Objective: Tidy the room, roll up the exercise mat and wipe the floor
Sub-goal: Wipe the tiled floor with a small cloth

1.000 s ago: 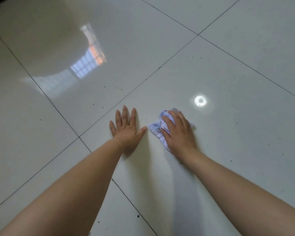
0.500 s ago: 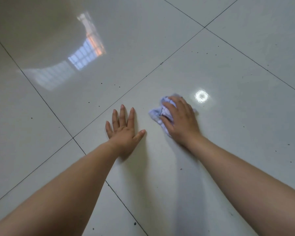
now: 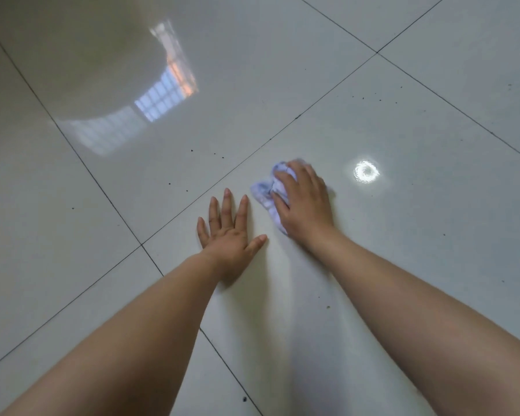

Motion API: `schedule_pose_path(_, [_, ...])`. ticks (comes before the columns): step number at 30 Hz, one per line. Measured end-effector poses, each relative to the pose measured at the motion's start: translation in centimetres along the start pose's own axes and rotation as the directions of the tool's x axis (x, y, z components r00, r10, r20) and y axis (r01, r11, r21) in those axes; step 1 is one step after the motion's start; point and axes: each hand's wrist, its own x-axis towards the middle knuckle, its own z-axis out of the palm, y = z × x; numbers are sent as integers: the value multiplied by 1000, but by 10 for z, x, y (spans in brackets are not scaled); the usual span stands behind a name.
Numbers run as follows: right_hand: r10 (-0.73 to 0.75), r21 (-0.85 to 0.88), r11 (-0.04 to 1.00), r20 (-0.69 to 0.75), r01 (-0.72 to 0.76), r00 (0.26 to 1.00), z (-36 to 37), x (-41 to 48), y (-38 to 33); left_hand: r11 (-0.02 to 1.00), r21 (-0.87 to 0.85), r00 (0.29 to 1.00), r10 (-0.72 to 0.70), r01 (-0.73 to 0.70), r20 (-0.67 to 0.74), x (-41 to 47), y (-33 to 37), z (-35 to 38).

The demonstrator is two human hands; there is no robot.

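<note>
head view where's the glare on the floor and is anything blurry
Head view: window reflection glares on the glossy floor upper left; head view: a round light spot shines right of the right hand; head view: the cloth under it looks motion-blurred.

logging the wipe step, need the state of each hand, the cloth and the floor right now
left hand: flat on the floor, fingers straight and spread, holds nothing
right hand: on top of the cloth, fingers curled over it, pressing it down
cloth: bunched up, on the tile, partly under the right hand, edges blurred
floor: glossy tiles, dark specks scattered on them
</note>
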Motion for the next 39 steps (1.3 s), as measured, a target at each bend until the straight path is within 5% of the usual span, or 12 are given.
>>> schedule_pose_path(3, [-5, 13, 1000, -27, 6, 1000, -14, -33, 16, 1000, -4, 1000, 15, -15, -7, 1, -1, 0])
schedule_pose_path(9, [351, 43, 936, -142, -349, 925, -7, 19, 4, 999, -20, 999, 33, -33, -12, 1, -3, 1])
schedule_pose_path(15, [47, 16, 999, -6, -47, 999, 2, 14, -7, 995, -89, 999, 46, -48, -25, -2, -4, 1])
schedule_pose_path(22, [313, -23, 949, -65, -315, 948, 14, 82, -13, 990, -107, 847, 22, -93, -532, 75, -48, -72])
schedule_pose_path(28, [175, -41, 983, -89, -179, 981, 38, 131, -22, 1000, -11, 840, -14, 10, -542, 182, -70, -117])
schedule_pose_path(39, [179, -65, 981, -31, -180, 983, 23, 131, -15, 999, -26, 886, -50, 42, -461, 178, -68, -128])
